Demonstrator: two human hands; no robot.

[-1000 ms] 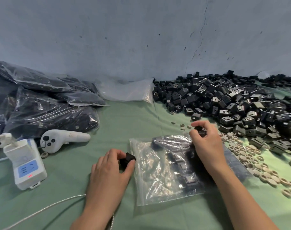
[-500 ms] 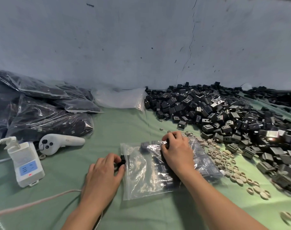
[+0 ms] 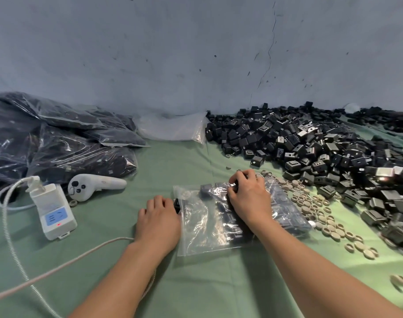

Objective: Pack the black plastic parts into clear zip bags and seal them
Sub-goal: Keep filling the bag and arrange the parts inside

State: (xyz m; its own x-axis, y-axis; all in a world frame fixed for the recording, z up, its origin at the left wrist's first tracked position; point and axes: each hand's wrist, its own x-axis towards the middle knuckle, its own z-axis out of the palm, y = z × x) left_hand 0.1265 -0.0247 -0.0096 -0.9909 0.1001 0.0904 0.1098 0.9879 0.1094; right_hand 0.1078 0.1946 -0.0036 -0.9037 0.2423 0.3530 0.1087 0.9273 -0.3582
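We see a clear zip bag (image 3: 202, 228) lying flat on the green surface (image 3: 173, 161), partly filled with black parts – it sits between our two hands, just in front of us. Our left hand (image 3: 158, 222) rests knuckles-up at the bag's left edge, its fingers curled round one small black part (image 3: 177, 205) that touches the plastic there. Our right hand (image 3: 248, 200) lies on top of the bag, fingers bent and pinching the plastic at its far edge (whether the zip is closed we cannot tell).

To the right spreads a big pile of loose black parts (image 3: 299, 143), reaching back to the blue-grey wall (image 3: 195, 53). Between that pile and the bag lies a scatter of beige rings (image 3: 310, 207), some just beside the bag's right side.

On the left, filled bags (image 3: 58, 145) of dark parts are heaped against the wall, and a stack of empty clear bags (image 3: 173, 128) lies between them and the pile. Near the filled bags we find a white controller (image 3: 92, 185) and a white power socket (image 3: 54, 212) – its red light on – with a pale cable (image 3: 58, 267) running across the surface towards our left forearm.
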